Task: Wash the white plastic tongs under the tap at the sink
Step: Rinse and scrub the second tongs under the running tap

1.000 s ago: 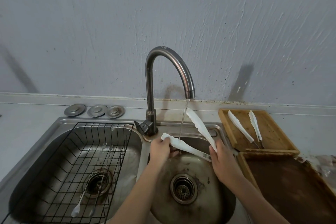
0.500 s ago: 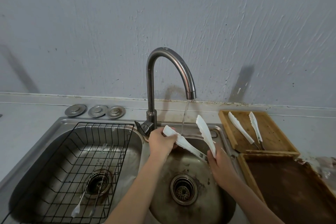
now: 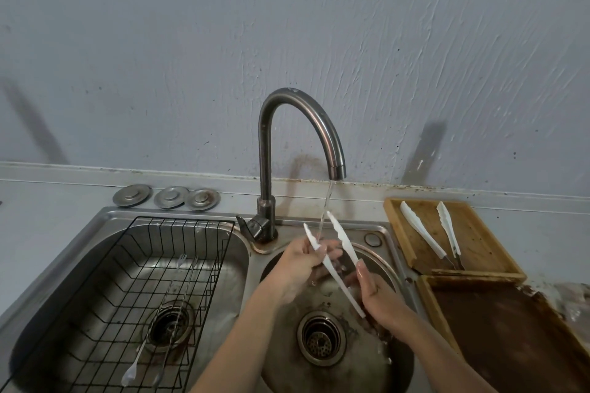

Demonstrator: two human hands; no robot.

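Observation:
The white plastic tongs (image 3: 335,274) are held over the right sink basin (image 3: 380,357), their two arms spread and pointing up toward the tap (image 3: 271,150). Water (image 3: 325,210) runs from the spout down between the arm tips. My left hand (image 3: 303,260) pinches the left arm near its tip. My right hand (image 3: 380,297) grips the tongs lower down near the hinge end, with the thumb pressed on the right arm.
A black wire rack (image 3: 204,252) with a white utensil (image 3: 132,367) fills the left basin. Three metal drain plugs (image 3: 167,197) lie behind it. A second pair of white tongs (image 3: 424,231) rests in a wooden tray (image 3: 479,242); a darker tray (image 3: 498,335) lies nearer.
The tongs have turned from lying slanted across the basin to standing more upright under the stream. My left hand slid down the left arm, and both hands drew closer together.

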